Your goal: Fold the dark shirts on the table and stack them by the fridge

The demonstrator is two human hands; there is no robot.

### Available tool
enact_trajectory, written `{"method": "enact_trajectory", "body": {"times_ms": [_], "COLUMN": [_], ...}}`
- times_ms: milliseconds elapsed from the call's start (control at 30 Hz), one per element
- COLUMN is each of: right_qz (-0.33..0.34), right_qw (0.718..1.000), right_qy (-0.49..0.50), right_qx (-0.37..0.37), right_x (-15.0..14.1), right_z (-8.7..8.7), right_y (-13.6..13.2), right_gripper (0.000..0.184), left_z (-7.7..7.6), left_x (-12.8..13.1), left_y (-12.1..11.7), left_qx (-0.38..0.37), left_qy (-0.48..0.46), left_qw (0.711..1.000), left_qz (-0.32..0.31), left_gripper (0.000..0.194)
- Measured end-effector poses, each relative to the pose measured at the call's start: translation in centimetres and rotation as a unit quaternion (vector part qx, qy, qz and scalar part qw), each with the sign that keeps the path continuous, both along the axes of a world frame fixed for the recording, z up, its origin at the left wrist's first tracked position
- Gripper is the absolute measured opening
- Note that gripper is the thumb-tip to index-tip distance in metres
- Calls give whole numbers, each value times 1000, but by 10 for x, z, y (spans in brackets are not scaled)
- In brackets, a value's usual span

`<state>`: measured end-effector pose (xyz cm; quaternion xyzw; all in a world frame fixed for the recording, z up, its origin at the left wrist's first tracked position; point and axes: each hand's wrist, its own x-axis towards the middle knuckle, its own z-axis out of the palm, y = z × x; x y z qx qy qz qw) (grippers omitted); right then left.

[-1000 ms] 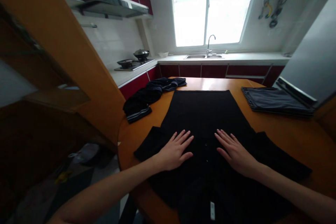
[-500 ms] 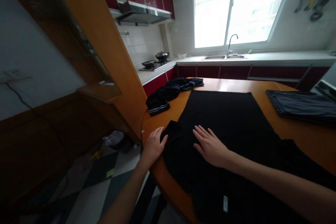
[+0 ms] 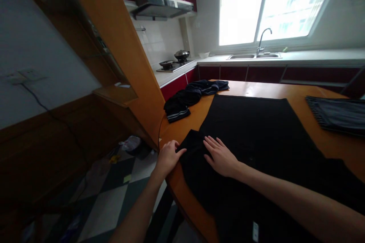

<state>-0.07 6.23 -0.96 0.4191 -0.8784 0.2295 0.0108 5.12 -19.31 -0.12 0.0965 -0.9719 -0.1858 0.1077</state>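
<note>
A black T-shirt (image 3: 251,125) lies spread on the wooden table, its hem toward the window and a small white label (image 3: 255,231) at the near end. My left hand (image 3: 168,156) is at the sleeve edge by the table's left rim, fingers bent and thumb over the cloth, closed on the sleeve; the fingertips are partly hidden. Flat on the shirt just right of that sleeve rests my right hand (image 3: 221,157), open, its fingers stretched out. The right forearm crosses over the lower part of the shirt.
Crumpled dark clothes (image 3: 189,97) lie at the table's far left. A folded dark garment with a striped edge (image 3: 336,114) is at the right. The wooden table (image 3: 196,214) has a curved left rim. A wooden partition (image 3: 142,95) stands close on the left.
The view has shifted, so the scene sits further right. My right hand has moved left across the shirt, nearer the sleeve. The fingers of my left hand have bent in at the sleeve edge.
</note>
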Motion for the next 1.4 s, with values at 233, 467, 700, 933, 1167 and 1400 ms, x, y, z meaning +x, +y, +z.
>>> {"method": "enact_trajectory", "body": {"times_ms": [233, 467, 700, 933, 1167, 1400], "right_qz": [-46, -137, -166, -182, -146, -159], "right_qw": [987, 886, 792, 902, 921, 923], "right_qy": [-79, -312, -468, -256, -197, -189], "right_qx": [-133, -314, -355, -296, -304, -295], "right_x": [-9, -35, -42, -51, -49, -52], "right_z": [7, 22, 21, -6, -12, -11], "right_y": [1, 8, 11, 11, 11, 12], "right_gripper": [43, 26, 43, 49, 43, 49], "left_z": [15, 46, 40, 17, 13, 31], "left_x": [-7, -5, 4, 23, 50, 47], "left_y": [-5, 38, 119, 140, 118, 79], "left_qx": [72, 150, 134, 115, 10, 117], "left_qy": [-37, 113, 141, 43, 49, 13], "left_qw": [995, 981, 964, 948, 971, 965], "left_qz": [-52, -43, -181, -294, -235, -236], "left_gripper": [15, 8, 5, 38, 39, 19]}}
